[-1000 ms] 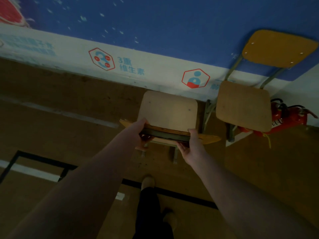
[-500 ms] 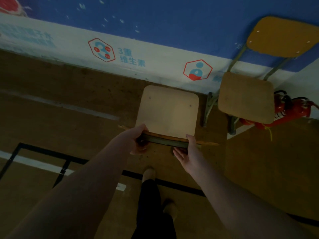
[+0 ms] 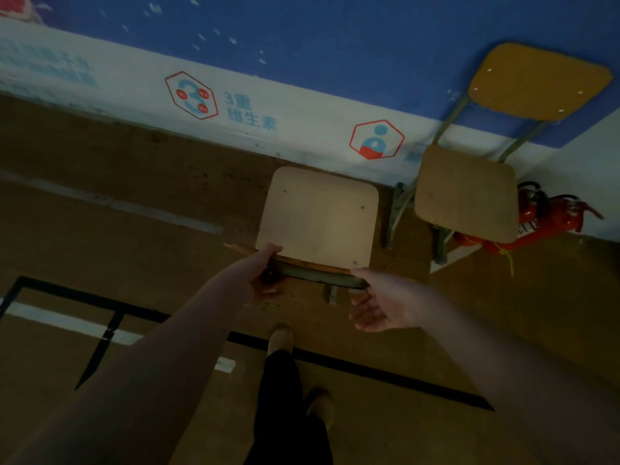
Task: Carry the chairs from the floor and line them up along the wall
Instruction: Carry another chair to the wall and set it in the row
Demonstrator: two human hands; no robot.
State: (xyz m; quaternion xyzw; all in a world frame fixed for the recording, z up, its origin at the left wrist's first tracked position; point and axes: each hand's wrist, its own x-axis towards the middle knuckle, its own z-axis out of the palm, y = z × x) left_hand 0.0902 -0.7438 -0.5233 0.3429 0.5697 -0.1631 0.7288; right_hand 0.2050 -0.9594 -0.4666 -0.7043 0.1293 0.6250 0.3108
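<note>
Two chairs are showing. The nearer chair (image 3: 318,213) is sitting at the centre, facing the wall (image 3: 302,45) at 12 o'clock, with its backrest (image 3: 312,273) toward the person. The left hand (image 3: 260,276) is gripping the backrest's top edge, fingers curling under it. The right hand (image 3: 379,300) is lying loose, palm up, at the backrest's right end, with only the thumb touching. The second chair (image 3: 466,193) is standing against the wall at 2 o'clock, with red fire extinguishers (image 3: 536,223) just beside it at 3 o'clock.
</note>
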